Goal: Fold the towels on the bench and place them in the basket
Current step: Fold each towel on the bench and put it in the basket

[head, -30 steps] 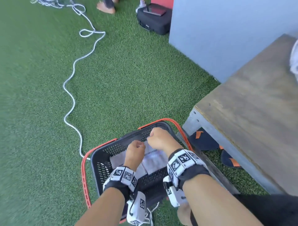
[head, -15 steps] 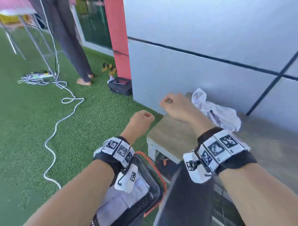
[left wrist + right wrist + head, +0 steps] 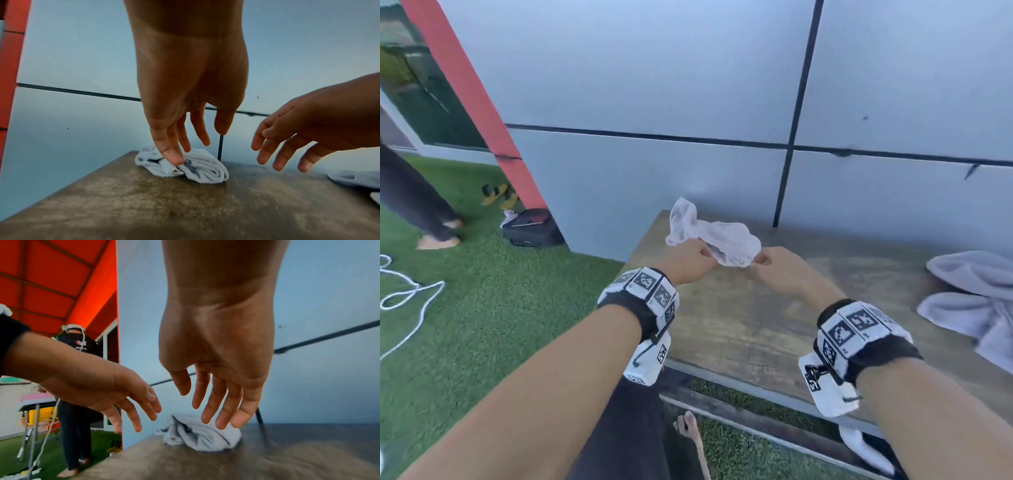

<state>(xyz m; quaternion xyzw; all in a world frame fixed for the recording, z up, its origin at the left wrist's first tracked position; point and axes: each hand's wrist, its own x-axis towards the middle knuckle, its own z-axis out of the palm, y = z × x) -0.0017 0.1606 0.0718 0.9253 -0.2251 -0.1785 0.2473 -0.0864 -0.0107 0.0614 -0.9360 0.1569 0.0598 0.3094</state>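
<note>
A second ago we were bent over the basket with both hands inside it; now we have turned to the desk (image 3: 739, 329) and the basket is out of sight, so one towel looks stowed and the next begins. Our left hand (image 3: 685, 262) has reached the crumpled white towel (image 3: 717, 240) at the desk's far left corner, fingers straight, a fingertip touching the cloth but not gripping it. Our right hand (image 3: 782, 270) hovers by its right end, fingers spread and loose, holding nothing. Further right, a grey towel (image 3: 976, 301) waits unfolded. We judge the grasp comes next.
</note>
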